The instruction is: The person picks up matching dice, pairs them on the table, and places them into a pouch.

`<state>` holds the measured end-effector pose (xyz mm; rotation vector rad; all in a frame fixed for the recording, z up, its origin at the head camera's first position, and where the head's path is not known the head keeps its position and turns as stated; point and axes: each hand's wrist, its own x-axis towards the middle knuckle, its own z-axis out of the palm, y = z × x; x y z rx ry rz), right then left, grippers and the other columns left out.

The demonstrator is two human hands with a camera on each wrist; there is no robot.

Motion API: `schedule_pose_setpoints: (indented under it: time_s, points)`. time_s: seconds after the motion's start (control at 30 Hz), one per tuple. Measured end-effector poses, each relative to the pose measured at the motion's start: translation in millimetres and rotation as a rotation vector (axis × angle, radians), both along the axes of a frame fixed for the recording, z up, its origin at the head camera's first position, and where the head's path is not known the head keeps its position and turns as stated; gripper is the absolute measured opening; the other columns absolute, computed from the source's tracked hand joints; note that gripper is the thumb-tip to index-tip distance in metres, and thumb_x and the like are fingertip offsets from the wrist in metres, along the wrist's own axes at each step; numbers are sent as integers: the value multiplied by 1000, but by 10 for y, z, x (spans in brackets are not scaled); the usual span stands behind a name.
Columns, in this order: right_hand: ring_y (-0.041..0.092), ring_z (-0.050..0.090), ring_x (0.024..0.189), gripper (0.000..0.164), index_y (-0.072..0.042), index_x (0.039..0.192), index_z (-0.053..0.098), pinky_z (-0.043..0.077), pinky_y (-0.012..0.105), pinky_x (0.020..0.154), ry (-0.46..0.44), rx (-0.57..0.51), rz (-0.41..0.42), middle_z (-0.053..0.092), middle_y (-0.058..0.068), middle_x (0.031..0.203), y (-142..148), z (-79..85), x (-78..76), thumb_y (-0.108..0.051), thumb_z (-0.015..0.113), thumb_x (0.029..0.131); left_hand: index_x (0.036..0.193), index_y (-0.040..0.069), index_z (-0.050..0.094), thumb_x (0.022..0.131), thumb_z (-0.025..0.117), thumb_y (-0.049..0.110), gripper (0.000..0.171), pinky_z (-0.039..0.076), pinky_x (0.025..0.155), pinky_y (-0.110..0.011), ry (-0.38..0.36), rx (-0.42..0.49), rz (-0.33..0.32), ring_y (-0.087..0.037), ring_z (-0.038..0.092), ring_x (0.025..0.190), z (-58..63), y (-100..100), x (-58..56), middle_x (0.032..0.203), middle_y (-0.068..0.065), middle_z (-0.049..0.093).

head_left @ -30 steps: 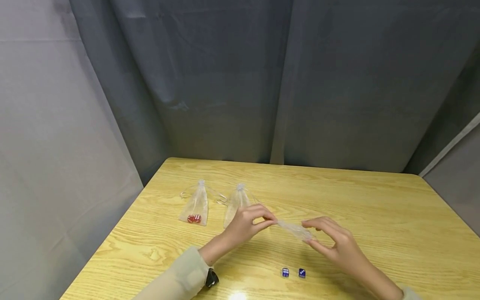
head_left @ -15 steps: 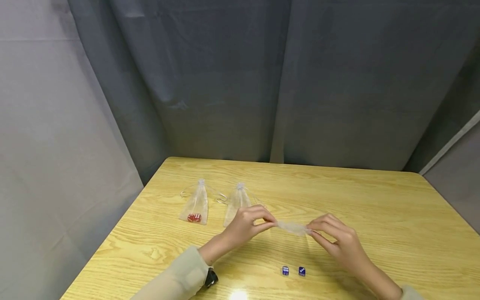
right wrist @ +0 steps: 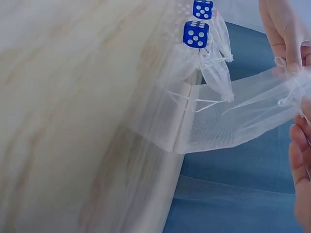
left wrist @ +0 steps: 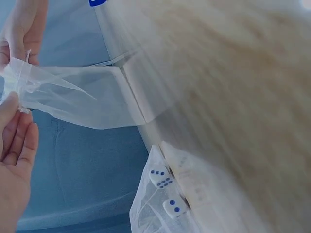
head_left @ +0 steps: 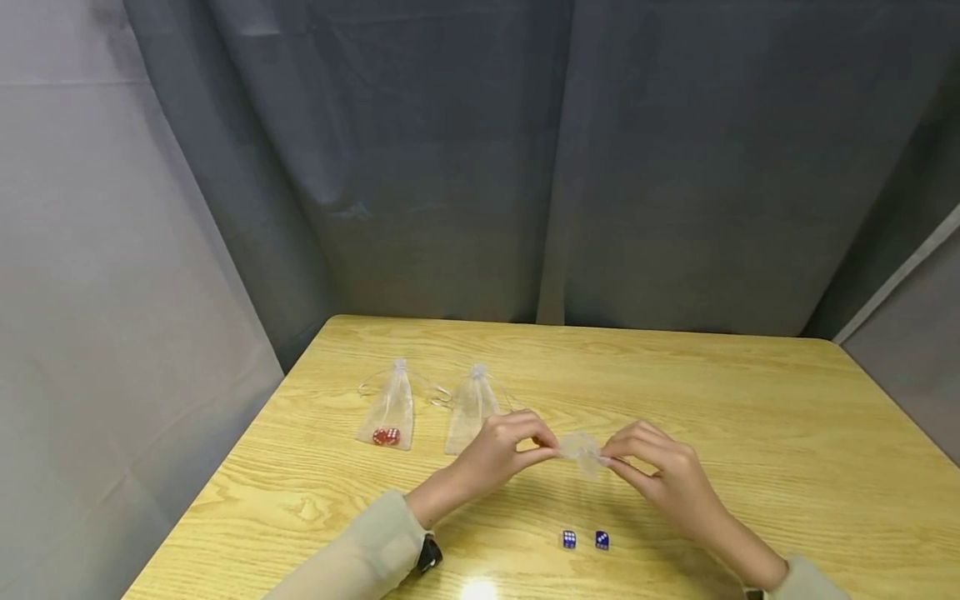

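Note:
A sheer white organza drawstring bag (head_left: pixel 580 448) is stretched between both hands over the table. My left hand (head_left: pixel 495 454) pinches one side of its gathered mouth. My right hand (head_left: pixel 663 475) pinches the opposite side. In the left wrist view the bag body (left wrist: pixel 97 97) hangs flat below the bunched opening, and my left hand (left wrist: pixel 17 165) is the lower of the two. The right wrist view shows my right hand (right wrist: pixel 302 165) at the bag's ruffled edge. Below the hands, two blue dice (head_left: pixel 569 539) with white pips lie side by side on the table.
Left on the wooden table (head_left: pixel 720 383) lies a tied organza bag (head_left: pixel 396 404) with red dice (head_left: pixel 386 436) inside. Beside it is another tied bag (head_left: pixel 467 412), partly behind my left hand; white dice (left wrist: pixel 160 177) show in it in the left wrist view. Grey curtains (head_left: pixel 420 167) hang behind.
My right hand has closed its fingers on the bag's mouth and come nearer to the left hand. The bag's opening has spread and bunched between them. The dice stay put.

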<state>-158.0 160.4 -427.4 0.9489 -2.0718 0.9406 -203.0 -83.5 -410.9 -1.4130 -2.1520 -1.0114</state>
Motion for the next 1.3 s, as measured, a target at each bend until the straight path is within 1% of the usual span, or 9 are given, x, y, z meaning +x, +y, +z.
schedule_pose_setpoints:
  time_s: [0.1, 0.23, 0.43, 0.63, 0.8, 0.93, 1.1, 1.2, 1.3]
  points:
    - [3, 63, 83, 36, -19, 85, 74, 51, 6, 80, -5, 0, 10, 71, -5, 83, -4, 2, -29, 10, 82, 65, 84, 7, 70, 84, 75, 8, 5, 50, 74, -4, 26, -23, -10, -10, 66, 76, 2, 9, 5, 82, -3, 71]
    - [4, 65, 84, 36, -17, 86, 74, 52, 8, 80, -37, -33, 43, 72, -3, 85, 10, -3, -78, 13, 80, 66, 84, 8, 69, 83, 75, 8, 7, 49, 74, -2, 53, -52, -15, -9, 65, 75, 0, 18, 16, 81, -2, 70]
    - [-1, 65, 93, 34, -13, 94, 77, 52, 7, 84, -149, -65, 51, 75, 0, 93, 80, -47, -103, 12, 77, 72, 84, 7, 68, 84, 75, 8, 7, 49, 73, -3, 9, -46, -11, -10, 64, 74, -11, 22, 38, 80, -3, 70]
    - [-5, 64, 97, 31, -15, 102, 76, 50, 6, 88, -279, -99, -21, 74, -2, 100, 173, -77, -46, 5, 75, 79, 84, 7, 68, 84, 75, 9, 7, 51, 72, -6, -26, -44, -4, -10, 64, 74, -21, 16, 45, 81, -3, 70]
    - [-1, 64, 86, 29, -11, 104, 75, 51, 7, 80, -336, -125, -104, 73, -7, 101, 286, -97, 13, 4, 76, 79, 85, 7, 68, 84, 74, 8, 6, 51, 72, -7, -64, -31, -2, -12, 64, 75, -21, 2, 38, 82, -4, 70]
    - [1, 63, 85, 26, -12, 105, 74, 51, 9, 79, -385, -131, -142, 72, -7, 101, 344, -110, 45, 0, 76, 81, 85, 7, 67, 85, 74, 7, 6, 51, 73, -7, -83, -17, 15, -12, 64, 76, -24, -8, 27, 82, -4, 70]
    - [-1, 63, 83, 25, -13, 103, 74, 52, 10, 74, -392, -130, -143, 72, -2, 97, 352, -113, 92, -1, 76, 81, 85, 7, 67, 87, 72, 9, 6, 54, 72, -12, -88, -5, 51, -10, 64, 76, -19, -11, 15, 82, -3, 70]
    - [-1, 62, 82, 28, -13, 101, 74, 52, 11, 73, -357, -120, -123, 72, -2, 96, 341, -119, 112, 3, 77, 79, 85, 8, 67, 87, 72, 10, 6, 54, 71, -13, -104, 4, 74, -10, 64, 76, -15, -14, 15, 83, -3, 70]
    - [-1, 62, 84, 32, -15, 99, 74, 52, 10, 75, -302, -97, -73, 71, -5, 96, 327, -131, 120, 6, 78, 75, 85, 8, 68, 87, 72, 10, 5, 55, 71, -15, -124, 15, 91, -10, 64, 76, -6, -17, 20, 83, -3, 69]
